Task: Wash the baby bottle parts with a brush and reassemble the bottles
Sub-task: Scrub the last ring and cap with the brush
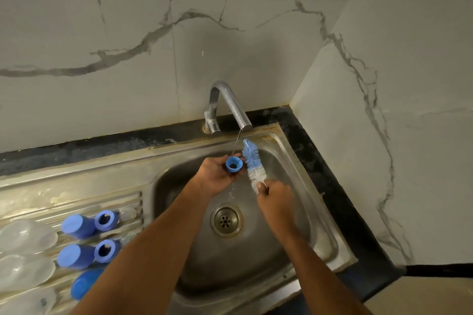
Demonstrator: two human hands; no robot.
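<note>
At the centre of the frame, under the tap's (227,105) thin stream, the left hand (217,176) cups a blue ring (234,164) while the right hand (275,197) grips the brush (252,161) beside it. At lower left, caps (76,225), rings (106,220) and clear bottles (25,235) lie apart, so reassembly seems not yet begun.

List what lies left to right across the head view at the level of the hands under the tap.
Left hand → blue bottle ring it holds, under the water stream → bottle brush → right hand gripping the brush's lower end → sink's right wall.

Left grip (217,174) cupped, fingers curled; right grip (275,198) clenched.
</note>
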